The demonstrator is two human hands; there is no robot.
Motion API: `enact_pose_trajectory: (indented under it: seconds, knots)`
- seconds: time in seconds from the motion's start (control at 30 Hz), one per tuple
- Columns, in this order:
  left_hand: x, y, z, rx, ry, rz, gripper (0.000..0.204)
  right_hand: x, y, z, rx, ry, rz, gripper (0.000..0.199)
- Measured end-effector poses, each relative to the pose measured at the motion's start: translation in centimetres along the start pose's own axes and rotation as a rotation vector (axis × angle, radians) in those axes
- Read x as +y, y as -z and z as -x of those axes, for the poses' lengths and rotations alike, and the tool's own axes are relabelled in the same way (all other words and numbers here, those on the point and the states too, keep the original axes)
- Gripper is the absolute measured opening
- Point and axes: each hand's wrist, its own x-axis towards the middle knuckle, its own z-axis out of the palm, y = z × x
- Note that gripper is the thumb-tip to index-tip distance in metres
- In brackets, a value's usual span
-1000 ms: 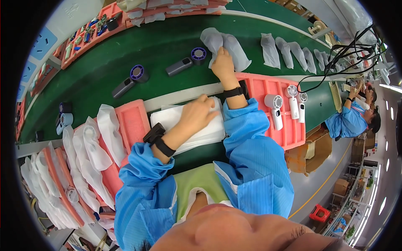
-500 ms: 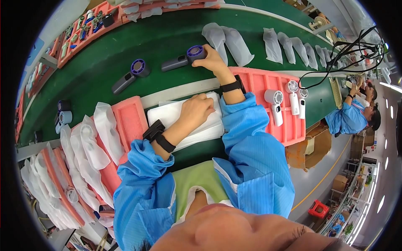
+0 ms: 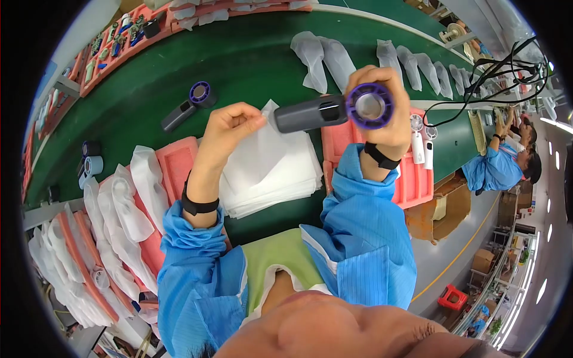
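The dark grey handheld fan is in the air above the far right part of the stack of thin white packing sheets, its handle pointing left; the right hand's grip is curled around the purple-rimmed head, thumb and fingers wrapped against it; the left hand, at the stack's far left corner, seems to be pinching the raised top sheet between thumb and fingers, though whether it has one layer or two I cannot tell; the butt of the handle is right beside that sheet's corner, and touching or not is unclear.

The likeliest trouble is the light pinch: sheets this thin may cling, so a second could come up, or the corner could slip away or tear; the handle end, so close, might snag the raised edge and crease it; with the fan held only by its head, a loose grip could let the handle swing down and knock the stack askew.

Beyond the stack to its left, another purple-rimmed fan lies on the green surface; right of the stack, a pink tray carries white handheld fans.
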Motion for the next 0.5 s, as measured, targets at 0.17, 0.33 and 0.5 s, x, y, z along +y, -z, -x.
enact_pose_trajectory:
  seconds: [0.17,0.33,0.5]
  knots:
    - [1.3,0.4,0.9,0.105,0.049,0.031,0.010,0.6,-3.4,-1.9,-0.330,0.075,0.080,0.057]
    - [1.9,-0.5,0.6,0.304,-0.088,0.316,0.012,2.0,-8.0,-2.6,-0.326,0.173,0.253,0.059]
    - [0.9,0.5,0.4,0.247,-0.157,0.571,0.014,2.4,-9.3,-2.6,-0.286,0.126,0.386,0.061]
